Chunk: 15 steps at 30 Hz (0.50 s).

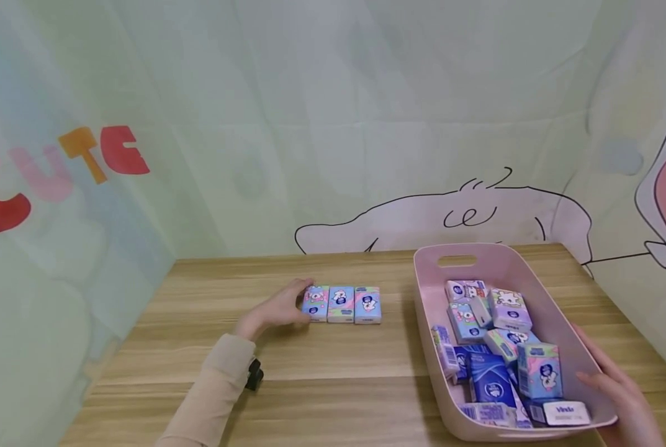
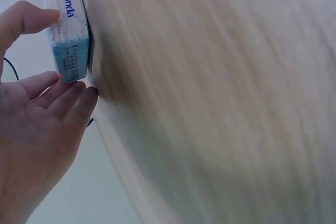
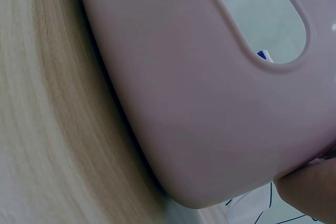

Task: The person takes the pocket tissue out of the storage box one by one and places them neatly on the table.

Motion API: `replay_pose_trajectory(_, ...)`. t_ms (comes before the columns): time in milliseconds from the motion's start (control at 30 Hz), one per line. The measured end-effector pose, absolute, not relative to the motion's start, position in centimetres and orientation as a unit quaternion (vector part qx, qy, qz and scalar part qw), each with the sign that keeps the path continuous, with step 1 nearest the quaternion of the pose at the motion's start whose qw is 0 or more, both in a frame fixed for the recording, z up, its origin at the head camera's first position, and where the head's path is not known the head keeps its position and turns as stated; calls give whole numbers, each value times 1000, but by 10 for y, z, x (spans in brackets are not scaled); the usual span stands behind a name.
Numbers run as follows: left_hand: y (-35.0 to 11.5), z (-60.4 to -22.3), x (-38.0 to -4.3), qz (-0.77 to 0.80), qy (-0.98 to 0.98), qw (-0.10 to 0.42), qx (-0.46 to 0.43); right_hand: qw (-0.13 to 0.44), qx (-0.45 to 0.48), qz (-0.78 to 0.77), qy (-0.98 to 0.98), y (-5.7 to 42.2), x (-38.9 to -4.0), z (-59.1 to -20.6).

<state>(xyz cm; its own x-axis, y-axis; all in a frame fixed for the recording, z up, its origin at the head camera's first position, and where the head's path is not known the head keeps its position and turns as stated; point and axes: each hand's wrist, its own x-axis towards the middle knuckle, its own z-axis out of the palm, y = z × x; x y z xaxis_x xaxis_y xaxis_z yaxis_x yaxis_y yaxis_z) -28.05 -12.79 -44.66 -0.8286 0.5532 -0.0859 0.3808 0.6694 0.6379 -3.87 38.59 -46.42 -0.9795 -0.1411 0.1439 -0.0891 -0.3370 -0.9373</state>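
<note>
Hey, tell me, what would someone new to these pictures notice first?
Probably the pink tub on the right of the table, with bright packs jumbled inside and the right hand gripping its near right corner. Next, the tidy row of three small packs left of it, the left hand touching the leftmost. Then the colourful CUTE lettering, on the backdrop at far left.

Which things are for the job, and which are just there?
For the job, I think:
three small packs in a row
left hand, at their left end
pink basket
packs inside it
right hand, holding the basket

Just there:
wooden table
wall cloth
CUTE letters
</note>
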Motion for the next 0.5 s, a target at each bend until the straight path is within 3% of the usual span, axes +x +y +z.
replay_pose_trajectory(233, -130, -427, -274, 324, 899, 140, 260, 15, -102, -815, 571, 387, -40, -465)
replay_pose_trajectory(500, -87, -362, -254, 270, 909, 72, 311, 21, -92, -816, 570, 386, -38, -464)
